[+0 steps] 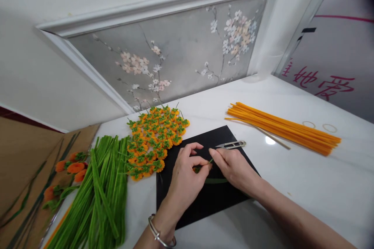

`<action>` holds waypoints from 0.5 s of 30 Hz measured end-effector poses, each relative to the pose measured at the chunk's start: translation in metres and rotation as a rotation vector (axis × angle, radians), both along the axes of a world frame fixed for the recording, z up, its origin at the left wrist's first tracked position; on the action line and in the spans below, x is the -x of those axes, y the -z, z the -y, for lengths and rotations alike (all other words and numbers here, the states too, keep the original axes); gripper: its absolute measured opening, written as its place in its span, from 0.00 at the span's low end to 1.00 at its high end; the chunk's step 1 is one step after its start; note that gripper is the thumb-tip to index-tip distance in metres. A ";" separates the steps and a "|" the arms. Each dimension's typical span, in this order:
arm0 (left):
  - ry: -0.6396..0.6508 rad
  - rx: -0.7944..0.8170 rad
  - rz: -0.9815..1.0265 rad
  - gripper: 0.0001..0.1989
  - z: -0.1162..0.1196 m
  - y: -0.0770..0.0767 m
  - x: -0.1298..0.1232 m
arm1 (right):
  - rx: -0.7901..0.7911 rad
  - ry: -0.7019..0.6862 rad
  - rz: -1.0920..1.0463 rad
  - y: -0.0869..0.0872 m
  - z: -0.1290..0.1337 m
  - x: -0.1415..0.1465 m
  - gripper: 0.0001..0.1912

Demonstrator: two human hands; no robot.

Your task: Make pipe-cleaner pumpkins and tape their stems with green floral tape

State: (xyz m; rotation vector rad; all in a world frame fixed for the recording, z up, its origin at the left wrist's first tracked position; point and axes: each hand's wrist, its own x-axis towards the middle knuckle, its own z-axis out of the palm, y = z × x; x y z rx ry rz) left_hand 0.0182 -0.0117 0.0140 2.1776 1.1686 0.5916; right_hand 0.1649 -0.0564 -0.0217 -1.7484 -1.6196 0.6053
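Observation:
Over a black mat (pixel 187 210), my left hand (pixel 187 173) is closed in a pinch on a small green pipe-cleaner piece (pixel 197 169), mostly hidden by the fingers. A thin green strand (pixel 210 160) runs from it to my right hand (pixel 233 165), whose thumb and finger are pinched on its other end. Just beyond my right fingers lie thread snips (pixel 233 144). A flat dark green strip (pixel 215 181) lies on the mat beneath my hands. Left of the mat sit many small orange pipe-cleaner persimmons (pixel 152 140) with green tops.
Bundled green pipe cleaners (pixel 99 198) lie at the left, beside orange persimmons on stems (pixel 76 167) on brown paper (pixel 26 155). Orange pipe cleaners (pixel 283 126), a thin stick (pixel 274 138) and two rubber bands (pixel 329 128) rest at the right. A framed wall panel (pixel 187 46) stands behind.

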 end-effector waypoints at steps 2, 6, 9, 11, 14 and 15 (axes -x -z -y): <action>-0.006 0.016 0.016 0.09 -0.001 -0.001 0.001 | 0.016 -0.024 -0.203 -0.002 0.000 -0.007 0.28; 0.008 0.057 0.038 0.08 -0.003 -0.001 0.005 | -0.228 -0.137 -0.200 -0.007 0.003 -0.020 0.12; 0.039 0.082 0.040 0.07 -0.003 0.000 0.005 | -0.382 -0.280 -0.030 -0.007 0.005 -0.023 0.10; 0.050 0.077 0.032 0.08 -0.003 0.000 0.004 | -0.398 -0.307 0.099 -0.005 0.004 -0.021 0.11; 0.063 0.038 0.002 0.10 -0.001 0.001 0.003 | -0.376 -0.307 0.280 -0.002 0.002 -0.017 0.14; 0.067 0.016 -0.012 0.10 -0.001 0.000 0.003 | -0.370 -0.300 0.326 -0.001 0.002 -0.015 0.14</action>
